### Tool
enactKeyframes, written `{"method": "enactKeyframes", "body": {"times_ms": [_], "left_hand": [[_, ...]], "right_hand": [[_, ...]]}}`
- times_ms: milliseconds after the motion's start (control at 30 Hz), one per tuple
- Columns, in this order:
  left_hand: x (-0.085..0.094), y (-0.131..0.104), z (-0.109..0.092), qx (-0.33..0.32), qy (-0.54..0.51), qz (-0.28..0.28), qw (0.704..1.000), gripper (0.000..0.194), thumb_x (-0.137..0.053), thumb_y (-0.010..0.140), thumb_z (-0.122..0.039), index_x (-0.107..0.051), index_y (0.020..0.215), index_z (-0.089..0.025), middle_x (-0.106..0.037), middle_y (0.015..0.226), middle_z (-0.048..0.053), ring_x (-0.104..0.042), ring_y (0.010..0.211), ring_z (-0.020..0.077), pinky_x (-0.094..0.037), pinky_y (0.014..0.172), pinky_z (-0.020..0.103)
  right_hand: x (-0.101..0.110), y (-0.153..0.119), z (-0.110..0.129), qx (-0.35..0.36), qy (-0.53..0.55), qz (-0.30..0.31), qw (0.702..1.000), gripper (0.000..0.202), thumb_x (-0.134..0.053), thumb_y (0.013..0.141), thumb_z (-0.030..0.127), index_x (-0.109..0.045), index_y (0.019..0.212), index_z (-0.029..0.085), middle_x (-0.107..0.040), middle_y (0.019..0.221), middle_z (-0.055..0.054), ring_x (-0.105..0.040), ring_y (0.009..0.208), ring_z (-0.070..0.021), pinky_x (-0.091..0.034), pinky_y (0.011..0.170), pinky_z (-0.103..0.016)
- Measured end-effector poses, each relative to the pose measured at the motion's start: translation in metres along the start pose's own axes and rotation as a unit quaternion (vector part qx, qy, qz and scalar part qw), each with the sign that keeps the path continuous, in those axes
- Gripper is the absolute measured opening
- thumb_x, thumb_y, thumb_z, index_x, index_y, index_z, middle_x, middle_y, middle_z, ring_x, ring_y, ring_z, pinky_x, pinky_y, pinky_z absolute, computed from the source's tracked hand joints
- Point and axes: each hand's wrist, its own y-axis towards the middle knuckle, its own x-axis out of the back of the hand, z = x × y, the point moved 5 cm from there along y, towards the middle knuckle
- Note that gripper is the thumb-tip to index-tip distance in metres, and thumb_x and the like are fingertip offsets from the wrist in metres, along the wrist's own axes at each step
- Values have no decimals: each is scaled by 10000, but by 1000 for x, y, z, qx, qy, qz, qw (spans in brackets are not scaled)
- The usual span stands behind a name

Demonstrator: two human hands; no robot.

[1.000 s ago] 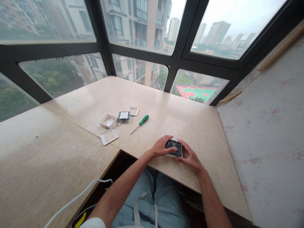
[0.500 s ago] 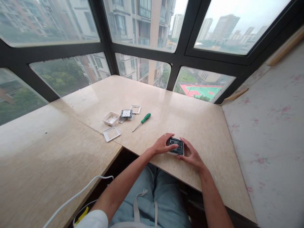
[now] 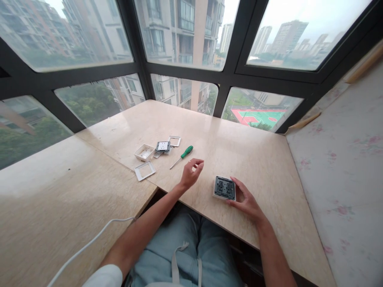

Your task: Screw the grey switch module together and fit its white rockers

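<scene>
A white box with a dark socket module (image 3: 224, 187) in its top rests near the table's front edge. My right hand (image 3: 243, 199) grips it from the right side, thumb and fingers at its corners. My left hand (image 3: 192, 172) is raised over the table to the left of the box, with its fingers bent and apart and nothing visible in them. A screwdriver with a green handle (image 3: 187, 151) lies just beyond my left hand, its tip towards the lower left.
Left of the screwdriver lie an open white box (image 3: 144, 152), a white-faced socket module (image 3: 163, 146), a white frame (image 3: 145, 171) and a smaller frame (image 3: 174, 140). Windows border the table (image 3: 263, 159); a white cable (image 3: 89, 243) crosses the lower left.
My left hand has let go of the dark-topped box and moved left, towards the screwdriver. My right hand still holds the box. The whole view has shifted slightly.
</scene>
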Motion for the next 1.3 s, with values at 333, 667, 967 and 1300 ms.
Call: {"method": "enactKeyframes", "body": {"times_ms": [333,667,967,1300], "left_hand": [[117,124,30,15,408,94,908,265,-535,922,-201,-766,1049,-174,-687,1146,95,-594,1099,233,-470,990,364],[121,143,86,27,503,281,817,176,-643,831,-266,-805,899,-258,-712,1084,66,-598,1065,250,-450,902,329],[113,150,102,7,554,328,765,221,-609,790,-257,-802,896,-246,-692,1066,98,-569,1056,260,-420,866,333],[98,144,92,-65,552,374,742,174,-555,795,-132,-694,694,-159,-691,1005,146,-558,1083,269,-359,932,372]], "right_hand": [[-1,-7,-9,2,-15,-21,1000,835,-810,783,447,-422,1506,294,-432,1550,-103,-414,1443,-328,-287,1227,-558],[0,-8,-8,-4,-44,-29,999,817,-793,787,475,-441,1503,299,-449,1550,-99,-409,1451,-343,-325,1214,-544],[2,-9,-6,-4,-63,-11,998,826,-782,806,449,-411,1529,301,-421,1571,-99,-387,1466,-345,-319,1219,-552],[0,-9,-6,-3,-57,-14,998,816,-786,806,466,-406,1512,312,-421,1571,-91,-390,1464,-336,-298,1225,-560]]}}
